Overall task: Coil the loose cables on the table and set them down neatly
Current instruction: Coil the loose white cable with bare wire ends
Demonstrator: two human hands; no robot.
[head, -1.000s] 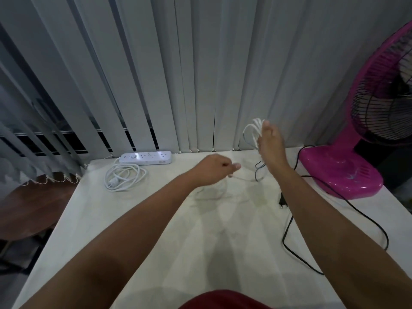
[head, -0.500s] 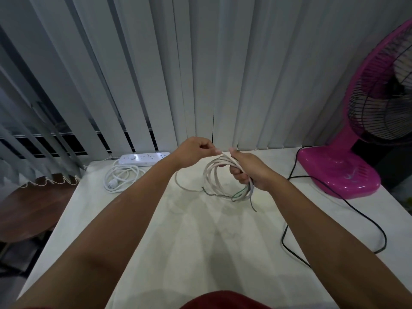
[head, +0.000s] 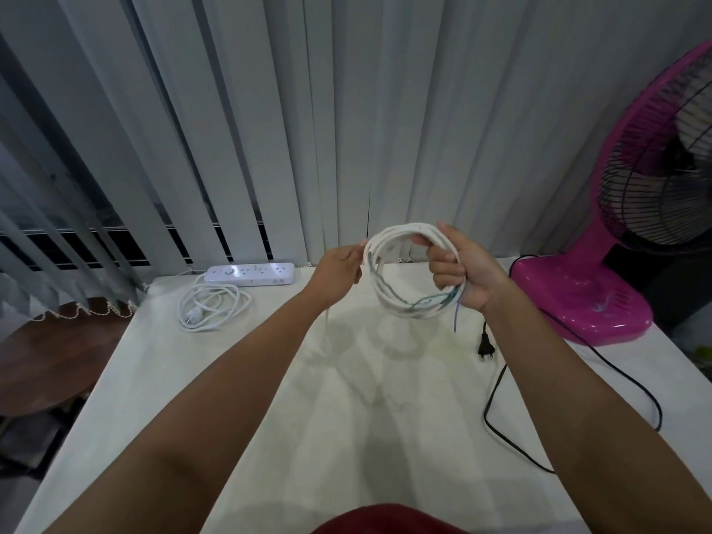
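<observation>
A white cable [head: 385, 294] is wound into a round coil and held up above the far middle of the white table [head: 346, 418]. My right hand [head: 460, 271] grips the coil's right side, with thin green and blue wire ends hanging below it. My left hand [head: 341, 267] pinches the coil's left edge. A white power strip [head: 250, 274] lies at the table's back left, its own cord [head: 214, 306] coiled in front of it. A black cord [head: 497, 402] with a plug [head: 486, 346] lies loose on the right.
A pink fan [head: 616, 264] stands at the right rear of the table, the black cord running from its base. Grey vertical blinds [head: 308, 109] hang behind the table. A dark round wooden table [head: 46, 352] sits lower at the left.
The coil has been raised off the table and closed into a fuller ring. My left hand has brought the loose end in and now pinches the coil's left edge.
</observation>
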